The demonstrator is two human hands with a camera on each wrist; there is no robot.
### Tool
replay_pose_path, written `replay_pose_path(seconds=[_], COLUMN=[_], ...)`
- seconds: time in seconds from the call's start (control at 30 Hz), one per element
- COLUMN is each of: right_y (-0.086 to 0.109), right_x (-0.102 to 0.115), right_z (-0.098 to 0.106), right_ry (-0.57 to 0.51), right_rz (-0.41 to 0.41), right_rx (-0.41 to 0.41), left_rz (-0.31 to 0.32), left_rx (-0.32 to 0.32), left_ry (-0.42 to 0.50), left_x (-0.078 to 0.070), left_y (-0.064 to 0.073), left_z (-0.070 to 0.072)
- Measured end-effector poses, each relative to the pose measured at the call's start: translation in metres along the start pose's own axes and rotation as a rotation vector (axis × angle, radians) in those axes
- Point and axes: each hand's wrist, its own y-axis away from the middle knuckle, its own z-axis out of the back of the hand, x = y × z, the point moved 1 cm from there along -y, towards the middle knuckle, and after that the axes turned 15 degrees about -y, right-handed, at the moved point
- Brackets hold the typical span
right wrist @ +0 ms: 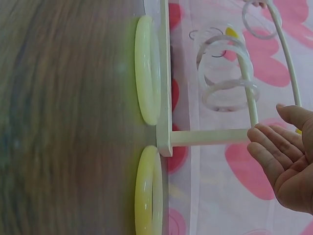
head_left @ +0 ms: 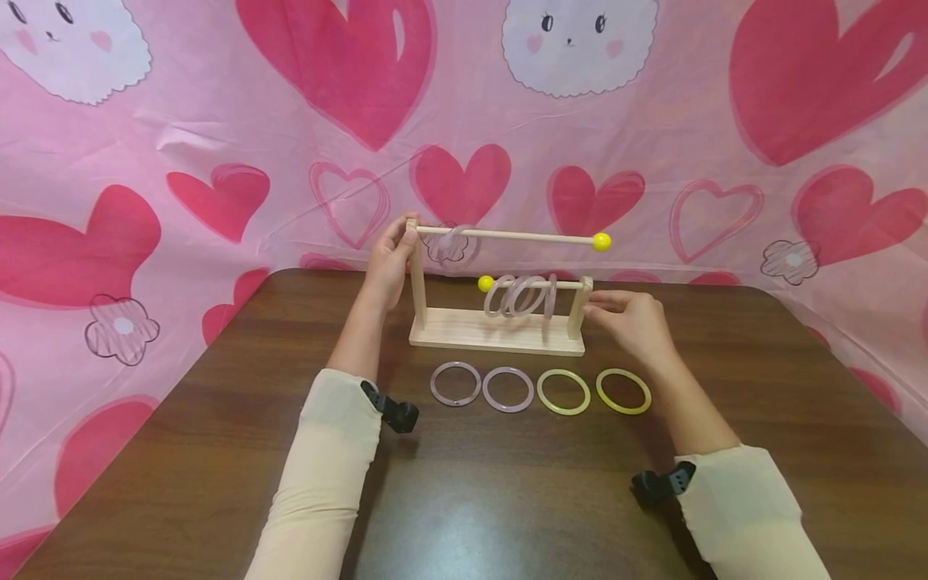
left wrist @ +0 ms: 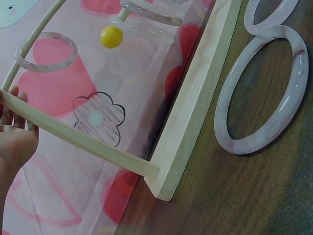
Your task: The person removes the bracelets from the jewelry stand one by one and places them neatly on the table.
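Observation:
A pale wooden bangle stand stands on the table, with a long upper rod and a shorter lower rod, each tipped with a yellow ball. My left hand grips the top of its tall left post, thumb in front. At the short right post, my right hand has its fingertips against the outer side, fingers nearly straight. A translucent pale bangle hangs on the upper rod near the left hand. Several pale purple bangles hang along the lower rod.
In a row before the stand lie two pale purple bangles, the left one and its neighbour, then two yellow-green ones, a paler bangle and a yellower bangle. A pink heart-patterned cloth hangs behind the brown table.

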Motion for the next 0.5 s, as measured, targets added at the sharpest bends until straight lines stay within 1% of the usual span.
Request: replay_pose_path(seconds=[0.23,0.5], right_y=[-0.003,-0.006], right_x=[0.004,0.010], right_z=[-0.008,-0.019], right_ry=[-0.010,-0.057], right_rz=[0.000,0.014], right_rx=[0.024,0.040], left_rz=[0.005,0.004], left_rx=[-0.004,-0.003], left_ry=[0.005,-0.001], left_x=[0.000,0.001], left_y=[0.000,-0.001], left_z=[0.000,0.000])
